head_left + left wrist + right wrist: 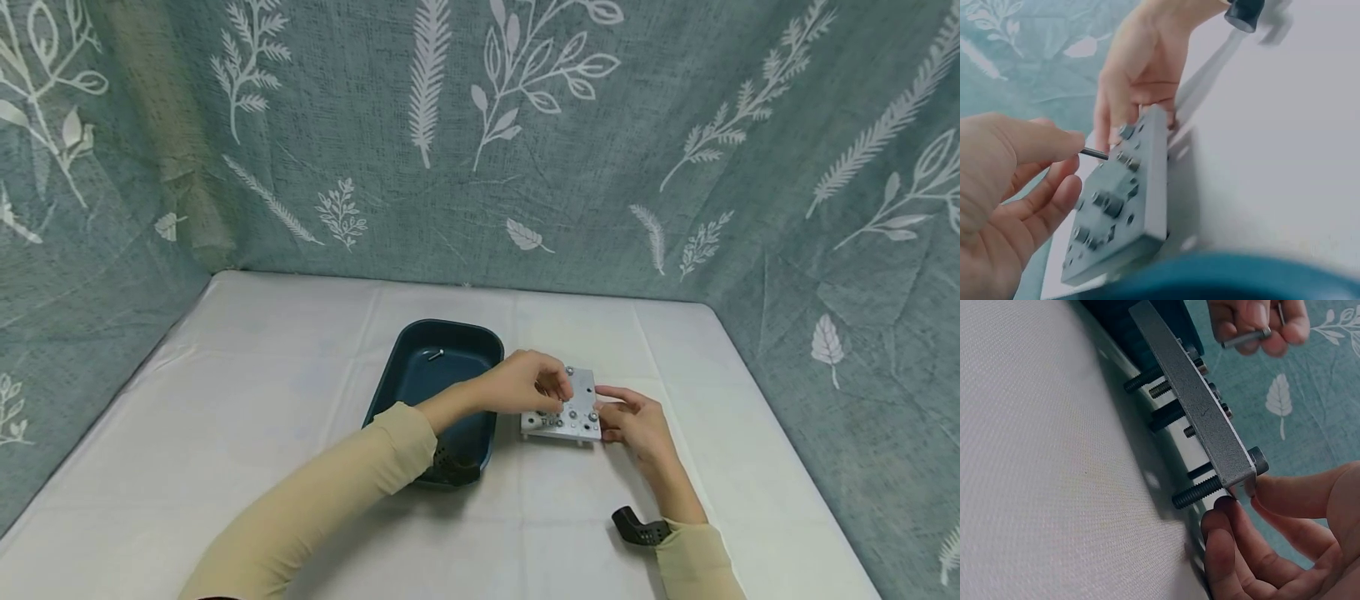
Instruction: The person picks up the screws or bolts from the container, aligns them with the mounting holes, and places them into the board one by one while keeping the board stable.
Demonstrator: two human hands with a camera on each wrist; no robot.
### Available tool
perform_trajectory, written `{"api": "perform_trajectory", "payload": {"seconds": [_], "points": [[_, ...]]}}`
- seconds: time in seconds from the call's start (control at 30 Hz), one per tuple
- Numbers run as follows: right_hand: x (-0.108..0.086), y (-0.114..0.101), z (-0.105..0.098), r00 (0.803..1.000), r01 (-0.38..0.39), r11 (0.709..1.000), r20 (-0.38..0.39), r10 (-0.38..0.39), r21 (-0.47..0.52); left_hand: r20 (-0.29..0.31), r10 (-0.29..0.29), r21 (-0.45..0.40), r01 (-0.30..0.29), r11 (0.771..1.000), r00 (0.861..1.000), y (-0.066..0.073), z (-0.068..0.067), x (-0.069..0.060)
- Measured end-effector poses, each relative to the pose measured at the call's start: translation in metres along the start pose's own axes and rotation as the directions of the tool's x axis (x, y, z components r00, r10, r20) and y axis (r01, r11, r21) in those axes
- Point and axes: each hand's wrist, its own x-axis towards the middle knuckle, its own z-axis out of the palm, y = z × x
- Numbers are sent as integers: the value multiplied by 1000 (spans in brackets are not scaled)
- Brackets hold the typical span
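A grey metal plate carries several bolts and open holes. In the right wrist view, threaded shanks stick out below the plate. My right hand grips its right edge between thumb and fingers, holding the plate tilted in the wrist views. Over the plate's upper face is my left hand, pinching a slim metal screw between thumb and fingertips. In the left wrist view, the screw's thin end points at the plate near the bolt heads; whether it touches cannot be told.
A dark blue tray stands left of the plate, under my left forearm, with a loose bolt inside. White cloth covers the table. A patterned curtain hangs behind and at both sides. Black wrist mounts sit on the arms.
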Motion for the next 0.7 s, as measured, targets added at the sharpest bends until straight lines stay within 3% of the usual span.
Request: {"api": "perform_trajectory", "payload": {"seconds": [0.47,0.7], "points": [[-1,2,-2,1000,13,1000,20,-13,6,40,12,3,-12,1000,999,-3,26,25],[-1,2,-3,1000,22,1000,16,-23,1,18,6,46,-7,999,1000,-3,35,31]]}}
